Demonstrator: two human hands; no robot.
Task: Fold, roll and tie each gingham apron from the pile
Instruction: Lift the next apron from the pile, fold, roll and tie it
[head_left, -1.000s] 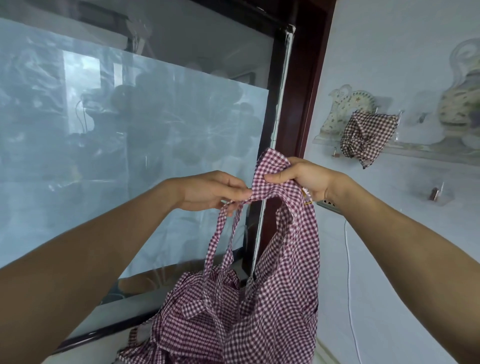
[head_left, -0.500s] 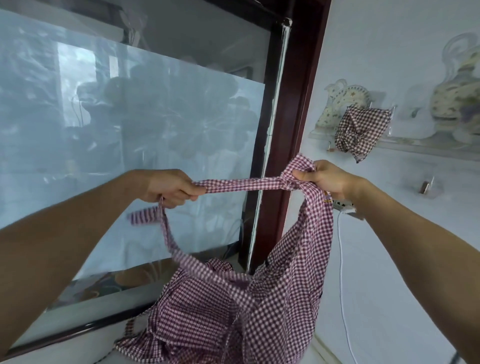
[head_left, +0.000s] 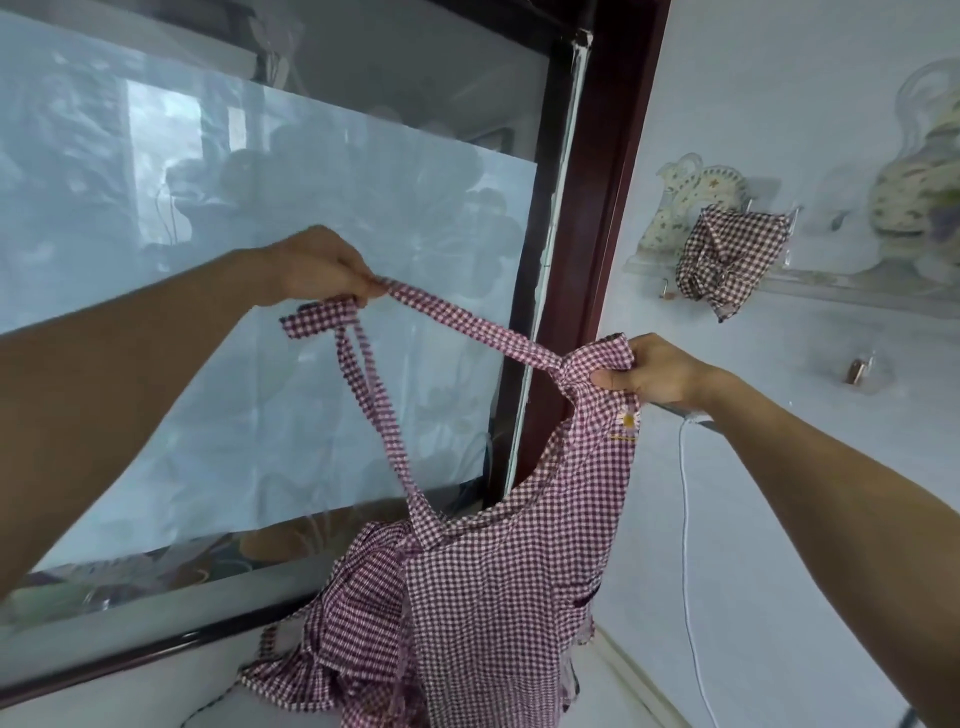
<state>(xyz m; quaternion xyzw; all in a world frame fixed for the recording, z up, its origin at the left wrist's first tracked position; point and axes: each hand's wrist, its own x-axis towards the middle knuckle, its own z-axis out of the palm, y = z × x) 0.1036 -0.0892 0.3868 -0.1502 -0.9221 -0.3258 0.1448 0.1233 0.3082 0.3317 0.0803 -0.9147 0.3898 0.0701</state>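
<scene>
A maroon-and-white gingham apron (head_left: 519, 571) hangs in the air in front of me, its lower part bunched on the white surface below. My right hand (head_left: 649, 371) grips the top corner of the bib, near a small daisy emblem. My left hand (head_left: 322, 270) pinches the neck strap (head_left: 457, 325), which runs taut between both hands. The strap's loose end sticks out below my left hand, and another strap length drops down to the apron. A second gingham apron (head_left: 727, 254) sits bundled on a glass wall shelf at the right.
A large glass window (head_left: 260, 260) with a dark red frame (head_left: 597, 208) fills the left. On the glass shelf (head_left: 831, 283) stand ceramic jugs. A white cable (head_left: 688, 519) hangs down the white wall at the right.
My hands have drawn apart, pulling the strap out taut. The right hand has dropped lower with the bib corner, and the left hand has moved left and up.
</scene>
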